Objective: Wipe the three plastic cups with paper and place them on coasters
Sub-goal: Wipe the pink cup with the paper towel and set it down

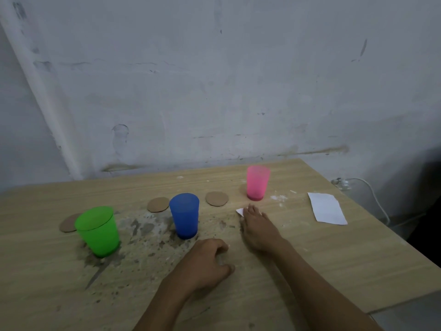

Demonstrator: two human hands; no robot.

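On a scuffed wooden bench point(310, 259), three cups stand off their coasters — nothing wiped yet; your right hand point(259, 231) rests flat on a paper scrap point(240, 211), left hand point(205, 266) loosely curled, holding nothing.

Three plastic cups stand upright on the desk point(310, 263): a green cup point(99, 231) near left, a blue cup point(185, 215) centre, a pink cup point(257, 182) far right; three round cardboard coasters point(216, 198) lie flat behind them, none bearing a cup, the leftmost half hidden by the green one; one white paper point(327, 208) lies flat at the right; a smaller piece point(240, 211) peeks from under fingertips.
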